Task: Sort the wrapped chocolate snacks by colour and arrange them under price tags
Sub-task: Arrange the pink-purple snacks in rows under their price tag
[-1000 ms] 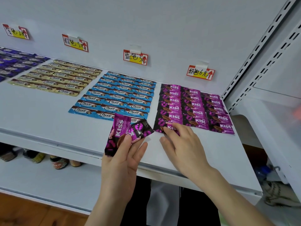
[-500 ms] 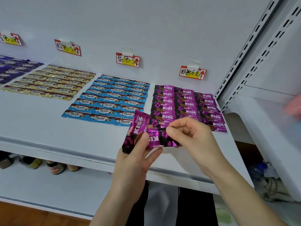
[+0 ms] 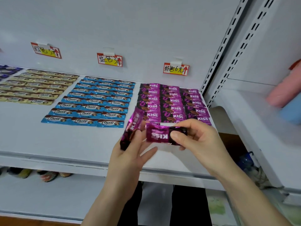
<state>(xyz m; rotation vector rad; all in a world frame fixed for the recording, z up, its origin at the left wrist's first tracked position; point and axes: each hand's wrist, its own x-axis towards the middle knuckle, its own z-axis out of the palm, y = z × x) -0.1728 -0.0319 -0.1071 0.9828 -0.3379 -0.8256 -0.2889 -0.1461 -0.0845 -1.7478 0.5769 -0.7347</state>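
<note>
My left hand holds a purple KISS snack upright over the white shelf. My right hand pinches a second purple KISS snack flat, just in front of the purple KISS group. That group lies in rows under the rightmost price tag. Blue Choco snacks lie under the middle price tag. Gold Choco snacks lie under the left price tag.
Dark blue snacks show at the far left edge. A slotted upright post bounds the shelf on the right. Blurred pink and blue items sit on the neighbouring shelf. Shoes lie on the floor below.
My right hand left the front purple row, took one of the two purple snacks from my left hand and now holds it apart. The camera view shifted to the right.
</note>
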